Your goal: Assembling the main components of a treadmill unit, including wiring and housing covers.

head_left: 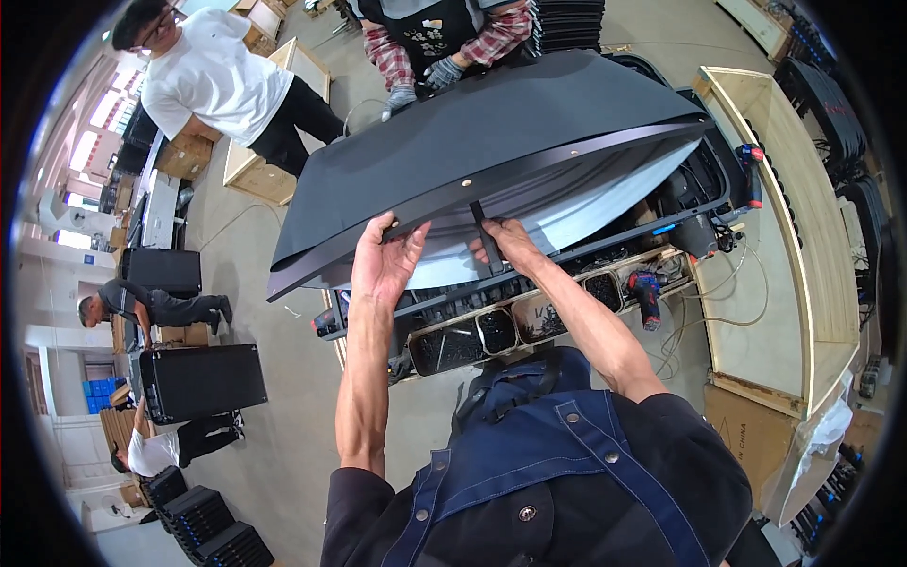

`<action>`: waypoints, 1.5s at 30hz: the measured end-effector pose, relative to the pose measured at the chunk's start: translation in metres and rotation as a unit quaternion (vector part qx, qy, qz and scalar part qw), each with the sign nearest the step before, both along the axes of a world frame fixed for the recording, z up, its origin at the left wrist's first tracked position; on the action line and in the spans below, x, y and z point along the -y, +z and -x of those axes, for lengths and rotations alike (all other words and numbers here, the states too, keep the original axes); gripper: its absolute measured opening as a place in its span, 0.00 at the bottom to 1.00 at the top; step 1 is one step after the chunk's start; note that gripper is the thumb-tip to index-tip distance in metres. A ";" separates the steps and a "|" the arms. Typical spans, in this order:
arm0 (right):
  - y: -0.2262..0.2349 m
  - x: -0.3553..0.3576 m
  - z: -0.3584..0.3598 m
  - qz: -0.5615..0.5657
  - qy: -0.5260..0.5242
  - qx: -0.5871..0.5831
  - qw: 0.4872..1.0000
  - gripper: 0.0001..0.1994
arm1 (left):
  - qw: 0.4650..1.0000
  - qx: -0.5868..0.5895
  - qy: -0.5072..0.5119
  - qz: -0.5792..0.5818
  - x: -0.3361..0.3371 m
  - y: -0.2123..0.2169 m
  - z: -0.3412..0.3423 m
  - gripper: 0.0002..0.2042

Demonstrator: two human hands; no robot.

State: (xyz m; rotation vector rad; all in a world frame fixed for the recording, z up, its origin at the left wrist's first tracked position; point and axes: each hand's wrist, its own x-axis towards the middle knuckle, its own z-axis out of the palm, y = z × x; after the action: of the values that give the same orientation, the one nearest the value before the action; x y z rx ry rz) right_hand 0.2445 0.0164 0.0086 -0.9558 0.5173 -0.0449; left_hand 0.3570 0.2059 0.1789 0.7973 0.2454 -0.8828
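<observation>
A wide black sheet like a treadmill belt, pale grey on its inner side, bulges over a dark frame. A long dark rail with brass-coloured screws runs along its near edge. My left hand is palm up under this rail, its fingertips and thumb closed on the lower edge. Right of it, my right hand grips a short black bar that stands between the rail and the lower frame. Some of the right fingers are hidden behind the bar.
Below the frame, a tray with several compartments holds small dark parts. A red-and-blue power drill hangs at its right; another power tool is farther right. Across the belt stands a co-worker with gloved hands. A wooden crate borders the right.
</observation>
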 end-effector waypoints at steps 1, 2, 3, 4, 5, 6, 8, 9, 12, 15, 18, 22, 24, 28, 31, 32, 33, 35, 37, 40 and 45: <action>0.005 -0.003 -0.001 0.029 0.012 -0.014 0.999 0.17 | 1.000 0.000 -0.004 0.002 -0.001 -0.003 0.001 0.16; 0.009 -0.006 -0.002 0.057 0.024 -0.028 0.998 0.16 | 1.000 -0.001 -0.001 0.002 -0.003 -0.006 0.001 0.16; 0.007 -0.005 -0.002 0.057 0.024 -0.030 0.998 0.16 | 1.000 0.006 -0.002 -0.003 -0.001 -0.007 0.004 0.16; 0.005 -0.003 0.000 0.081 0.039 -0.033 0.995 0.14 | 1.000 0.012 -0.003 -0.007 0.000 -0.008 0.006 0.16; 0.003 -0.002 0.000 0.105 0.054 -0.035 0.992 0.12 | 1.000 0.016 -0.003 -0.015 0.000 -0.008 0.008 0.16; 0.004 -0.003 0.000 0.104 0.056 -0.037 0.992 0.12 | 1.000 0.013 -0.002 -0.016 -0.001 -0.008 0.010 0.16; 0.005 -0.005 0.000 0.151 0.053 -0.037 0.986 0.08 | 1.000 0.009 -0.001 -0.013 -0.003 -0.011 0.012 0.16; -0.001 -0.004 -0.002 0.151 0.052 -0.039 0.986 0.08 | 1.000 0.008 -0.002 -0.013 -0.004 -0.013 0.012 0.16; -0.017 -0.006 -0.007 0.242 0.043 -0.038 0.969 0.06 | 1.000 -0.013 -0.005 -0.005 -0.006 -0.022 0.013 0.15; -0.023 -0.006 -0.011 0.226 0.018 -0.022 0.974 0.05 | 1.000 -0.023 0.001 0.001 -0.006 -0.027 0.017 0.15; -0.020 -0.003 -0.012 0.250 0.023 -0.043 0.967 0.05 | 1.000 -0.010 0.013 -0.018 -0.003 -0.030 0.022 0.15; -0.007 0.012 -0.004 0.171 0.038 -0.023 0.984 0.11 | 0.999 0.008 0.034 -0.010 -0.003 -0.046 0.029 0.13; 0.009 0.027 0.012 0.187 0.114 -0.107 0.970 0.18 | 0.999 0.013 0.036 -0.001 -0.009 -0.062 0.036 0.15; 0.035 0.092 0.096 0.014 -0.013 0.034 0.999 0.21 | 0.994 -0.025 0.082 0.064 -0.026 -0.090 0.055 0.16; 0.032 0.172 0.169 0.005 -0.233 0.115 0.966 0.26 | 0.990 -0.048 0.121 0.049 -0.016 -0.097 0.066 0.19; 0.027 0.197 0.184 0.016 -0.319 0.109 0.941 0.23 | 0.990 -0.050 0.121 0.054 -0.017 -0.103 0.068 0.20; -0.013 0.261 0.233 -0.029 -0.350 0.203 0.914 0.18 | 0.992 -0.052 0.099 0.066 -0.008 -0.108 0.068 0.21; 0.032 0.265 0.218 -0.099 -0.347 0.106 0.927 0.12 | 0.991 -0.040 0.120 0.046 -0.029 -0.121 0.071 0.25; 0.041 0.267 0.215 -0.071 -0.344 0.067 0.934 0.13 | 0.992 -0.031 0.118 0.040 -0.033 -0.128 0.074 0.31; 0.034 0.277 0.210 0.060 -0.323 -0.114 0.937 0.20 | 0.986 0.006 0.153 -0.067 -0.036 -0.131 0.070 0.29; 0.046 0.275 0.223 0.172 -0.311 -0.172 0.919 0.22 | 0.954 0.103 0.164 -0.229 -0.054 -0.135 0.074 0.21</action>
State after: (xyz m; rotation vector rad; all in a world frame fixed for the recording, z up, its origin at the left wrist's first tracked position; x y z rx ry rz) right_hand 0.0218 -0.2588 0.0550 -1.1137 1.1569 -0.5648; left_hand 0.2829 0.2596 0.0440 1.2314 0.3926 -0.4246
